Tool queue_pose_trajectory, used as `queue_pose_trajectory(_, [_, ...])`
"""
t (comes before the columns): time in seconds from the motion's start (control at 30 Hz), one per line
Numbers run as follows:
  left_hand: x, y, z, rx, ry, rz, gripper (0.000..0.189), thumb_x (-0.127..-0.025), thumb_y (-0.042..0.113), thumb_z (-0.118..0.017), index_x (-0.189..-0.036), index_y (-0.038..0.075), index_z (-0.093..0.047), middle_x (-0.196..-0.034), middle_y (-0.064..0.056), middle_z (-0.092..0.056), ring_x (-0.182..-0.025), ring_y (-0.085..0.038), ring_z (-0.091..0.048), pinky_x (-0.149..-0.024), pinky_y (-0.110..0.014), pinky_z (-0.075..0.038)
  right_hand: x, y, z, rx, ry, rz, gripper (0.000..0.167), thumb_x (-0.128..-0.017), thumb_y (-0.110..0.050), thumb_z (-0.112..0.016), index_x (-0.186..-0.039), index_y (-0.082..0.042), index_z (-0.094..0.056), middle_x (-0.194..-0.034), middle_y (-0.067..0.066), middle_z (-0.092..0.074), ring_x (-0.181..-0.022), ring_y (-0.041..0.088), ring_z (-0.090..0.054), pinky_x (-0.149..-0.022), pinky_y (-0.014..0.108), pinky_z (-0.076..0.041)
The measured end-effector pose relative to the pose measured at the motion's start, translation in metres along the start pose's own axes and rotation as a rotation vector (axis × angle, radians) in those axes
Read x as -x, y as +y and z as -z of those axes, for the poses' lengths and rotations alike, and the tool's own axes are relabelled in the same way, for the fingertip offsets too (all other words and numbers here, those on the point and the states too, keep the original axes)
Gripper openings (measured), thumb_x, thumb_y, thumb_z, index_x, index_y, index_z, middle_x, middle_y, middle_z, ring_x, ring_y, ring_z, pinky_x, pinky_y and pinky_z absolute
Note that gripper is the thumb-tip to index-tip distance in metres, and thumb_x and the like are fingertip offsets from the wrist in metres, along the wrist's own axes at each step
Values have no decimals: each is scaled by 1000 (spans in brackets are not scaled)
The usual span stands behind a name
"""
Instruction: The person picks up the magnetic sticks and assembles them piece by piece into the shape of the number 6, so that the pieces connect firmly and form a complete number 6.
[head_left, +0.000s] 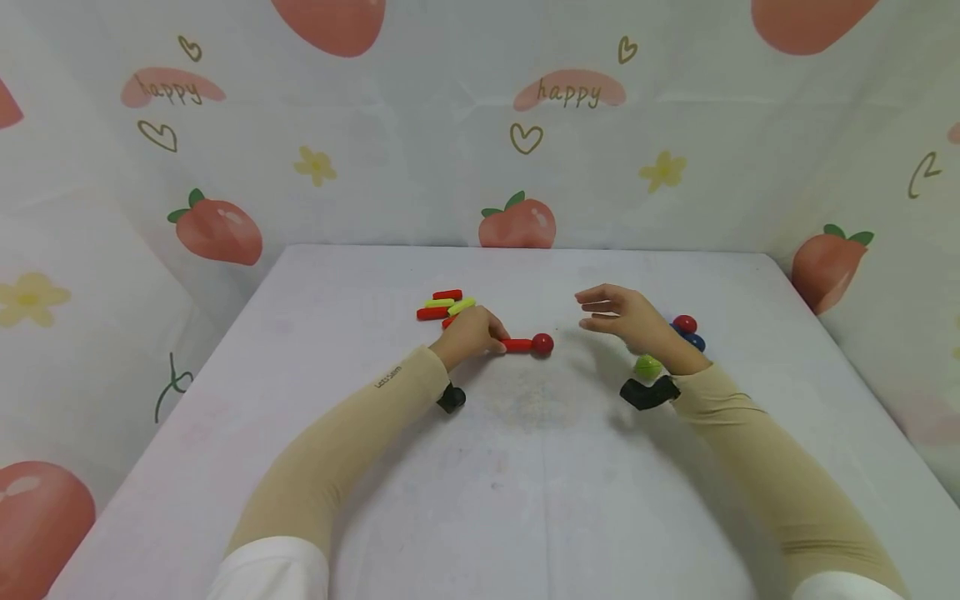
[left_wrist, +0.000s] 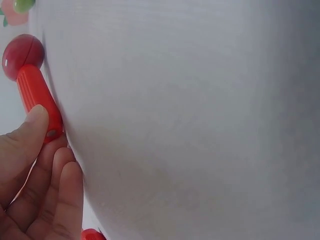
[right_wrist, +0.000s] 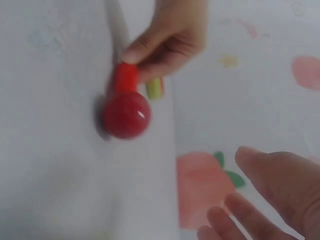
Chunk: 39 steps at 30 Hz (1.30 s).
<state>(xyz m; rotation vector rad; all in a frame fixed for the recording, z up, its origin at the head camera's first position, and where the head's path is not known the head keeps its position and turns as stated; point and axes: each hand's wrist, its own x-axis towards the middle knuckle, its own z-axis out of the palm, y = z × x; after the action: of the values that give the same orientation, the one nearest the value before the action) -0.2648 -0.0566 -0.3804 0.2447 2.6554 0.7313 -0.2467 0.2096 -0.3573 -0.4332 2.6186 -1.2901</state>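
Between thumb and fingers, my left hand (head_left: pixel 472 335) pinches one end of a red ridged stick (head_left: pixel 517 345), low over the white table. A dark red ball (head_left: pixel 542 344) sits on the stick's far end; in the left wrist view the ball (left_wrist: pixel 24 57) and stick (left_wrist: pixel 39 95) look joined. My right hand (head_left: pixel 626 317) hovers to the right of the ball, fingers spread and holding nothing. The right wrist view shows the ball (right_wrist: pixel 127 115) apart from that hand (right_wrist: pixel 272 195).
Several loose red and yellow-green sticks (head_left: pixel 432 314) lie behind my left hand. Beside my right wrist are a red ball (head_left: pixel 685 323), a blue ball (head_left: pixel 695 342) and a green ball (head_left: pixel 648 367). A fruit-printed cloth (head_left: pixel 420 167) hangs behind the table.
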Motion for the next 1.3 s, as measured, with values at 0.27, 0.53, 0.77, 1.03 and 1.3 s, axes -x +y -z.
queue_pose_trajectory(0.27, [3, 0, 1, 4, 8, -3, 14, -81, 19, -73, -95, 16, -74, -94, 1, -69, -96, -17, -53, -87, -31, -47, 19, 7, 38, -49, 223, 13, 41, -89, -29, -63, -125, -9, -56, -123, -1, -62, -97, -10, -59, -81, 9, -43])
queue_pose_trajectory(0.53, [5, 1, 1, 22, 13, -8, 14, -81, 18, -73, -94, 16, -74, -95, 1, -69, -97, -17, -53, -87, -31, -46, 38, 38, 72, -233, 321, 21, 44, -92, -21, -59, -130, -2, -48, -107, -22, -60, -95, -10, -58, -79, 6, -46])
queue_pose_trajectory(0.77, [6, 1, 1, 24, 14, -9, 13, -81, 18, -73, -94, 16, -75, -95, 1, -69, -98, -17, -53, -88, -32, -46, 49, 68, 89, -237, 330, -48, 42, -94, -25, -55, -131, -7, -45, -106, -23, -54, -95, -12, -56, -78, 5, -46])
queue_pose_trajectory(1.03, [4, -1, 1, 26, 7, -2, 14, -80, 19, -73, -94, 17, -75, -94, 1, -68, -97, -17, -53, -88, -32, -46, 54, 94, 93, -221, 140, -181, 65, -94, -34, -54, -141, 2, -30, -111, -23, -50, -95, -15, -54, -81, 8, -47])
queue_pose_trajectory(1.3, [3, -2, 1, 15, 10, -28, 13, -81, 18, -73, -93, 16, -74, -94, 1, -69, -96, -17, -53, -87, -31, -46, 51, 109, 96, -152, -46, -234, 64, -94, -33, -54, -140, 6, -30, -97, -32, -57, -91, -17, -54, -78, 6, -45])
